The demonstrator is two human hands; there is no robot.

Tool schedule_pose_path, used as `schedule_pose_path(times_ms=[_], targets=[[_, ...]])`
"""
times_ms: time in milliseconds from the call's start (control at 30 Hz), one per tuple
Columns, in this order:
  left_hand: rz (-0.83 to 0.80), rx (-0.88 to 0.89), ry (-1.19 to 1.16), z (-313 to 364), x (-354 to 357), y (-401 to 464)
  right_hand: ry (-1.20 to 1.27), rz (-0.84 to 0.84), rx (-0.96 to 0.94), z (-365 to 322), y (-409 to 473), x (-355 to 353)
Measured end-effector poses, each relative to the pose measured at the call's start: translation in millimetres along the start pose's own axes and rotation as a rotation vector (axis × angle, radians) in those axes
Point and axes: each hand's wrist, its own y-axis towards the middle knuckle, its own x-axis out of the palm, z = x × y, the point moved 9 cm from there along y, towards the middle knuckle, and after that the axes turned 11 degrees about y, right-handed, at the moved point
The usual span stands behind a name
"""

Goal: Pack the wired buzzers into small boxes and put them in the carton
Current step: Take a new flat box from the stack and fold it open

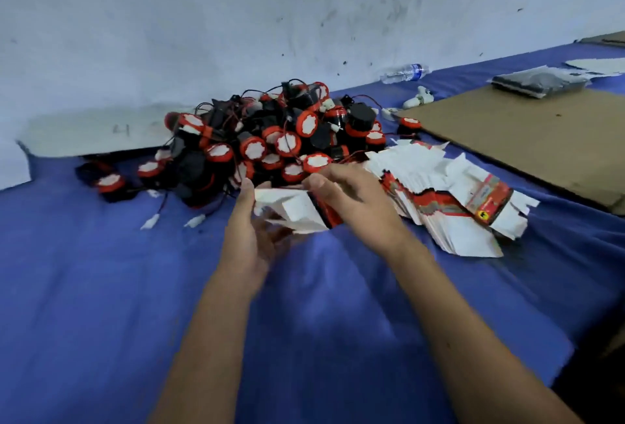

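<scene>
Head view: my left hand point(252, 220) and right hand point(348, 193) both pinch one small box point(294, 209), thin white card w/ red print, half-folded, long axis left-right between them. Buzzer pile point(270, 139), black/red plastic rounds w/ wires, just beyond, right hand nearer. Flat box stack point(449, 200) at right on blue cloth point(101, 288).

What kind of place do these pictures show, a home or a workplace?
Probably a small packing workshop, not a home. A big pile of wired buzzers lies on a blue cloth, a stack of flat unfolded boxes waits beside it, and both hands work one small box.
</scene>
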Motion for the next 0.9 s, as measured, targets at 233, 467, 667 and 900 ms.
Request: schedule_pose_path(times_ms=[233, 467, 667, 900], targets=[[0.102, 0.145, 0.346, 19, -140, -37, -0.137, -0.190, -0.104, -6, 3, 138], [0.369, 0.397, 0.635, 39, -169, -52, -0.190, -0.306, -0.148, 11, -15, 171], [0.208, 0.450, 0.664, 34, -155, -50, -0.196, -0.387, -0.121, 24, -17, 180], [0.155, 0.346, 0.458, 35, -152, -50, 0.008, -0.186, -0.104, 15, -13, 160]])
